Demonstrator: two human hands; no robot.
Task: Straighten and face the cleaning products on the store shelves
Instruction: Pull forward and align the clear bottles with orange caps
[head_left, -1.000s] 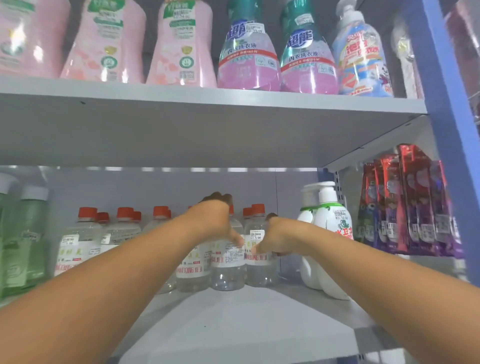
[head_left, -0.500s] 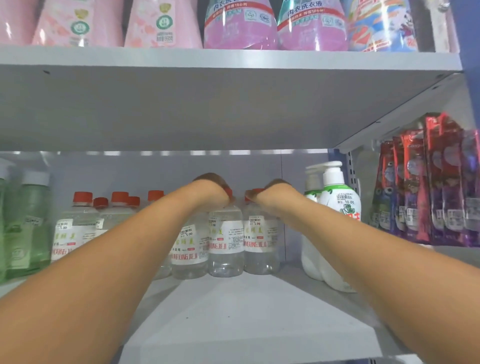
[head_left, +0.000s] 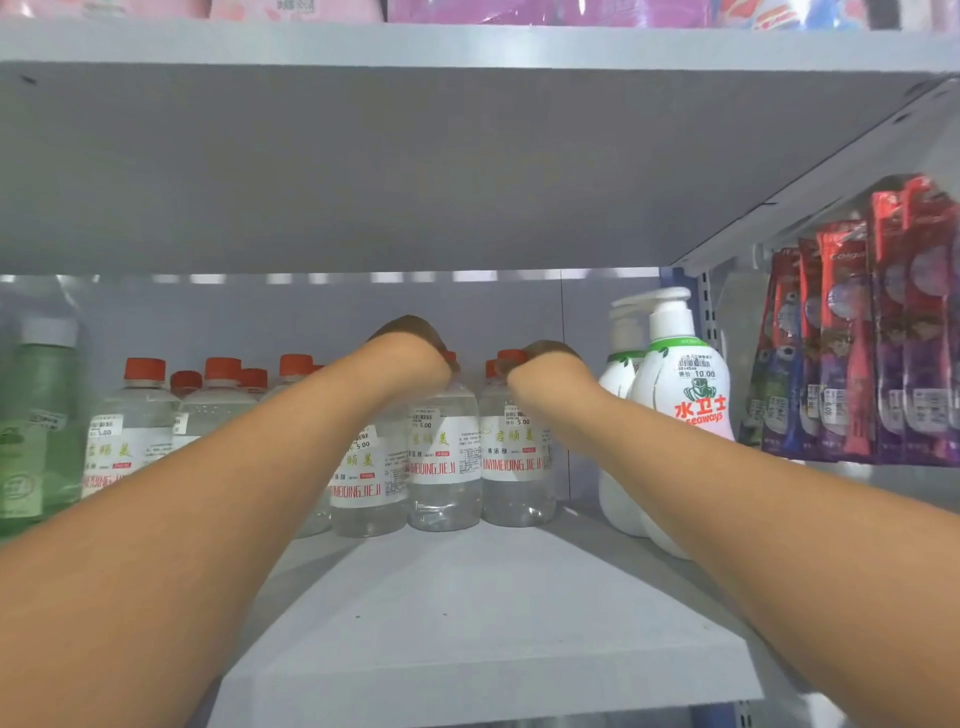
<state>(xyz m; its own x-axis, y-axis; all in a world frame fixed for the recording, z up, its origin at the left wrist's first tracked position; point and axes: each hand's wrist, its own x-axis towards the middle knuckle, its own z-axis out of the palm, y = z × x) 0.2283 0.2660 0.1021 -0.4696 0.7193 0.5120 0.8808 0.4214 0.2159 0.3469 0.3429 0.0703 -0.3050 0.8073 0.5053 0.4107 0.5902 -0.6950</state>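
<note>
Several clear bottles with red caps and white labels stand in rows at the back of the grey shelf (head_left: 467, 623). My left hand (head_left: 410, 348) is curled over the cap of one front-row clear bottle (head_left: 444, 483). My right hand (head_left: 545, 364) is curled over the cap of the neighbouring clear bottle (head_left: 514, 488) to its right. Both bottles stand upright with their labels facing me. My fingers are hidden behind the backs of my hands. More of the same bottles (head_left: 135, 431) stand to the left, partly behind my left forearm.
Two white pump bottles (head_left: 680, 395) stand right of the clear ones, close to my right forearm. A tall green bottle (head_left: 41, 415) stands at far left. Red and purple hanging packs (head_left: 857, 353) fill the right bay. The upper shelf (head_left: 467, 47) sits low overhead.
Both hands moved up from the bottles' labels to their caps and closed over them. The view has dropped and moved nearer to the lower shelf.
</note>
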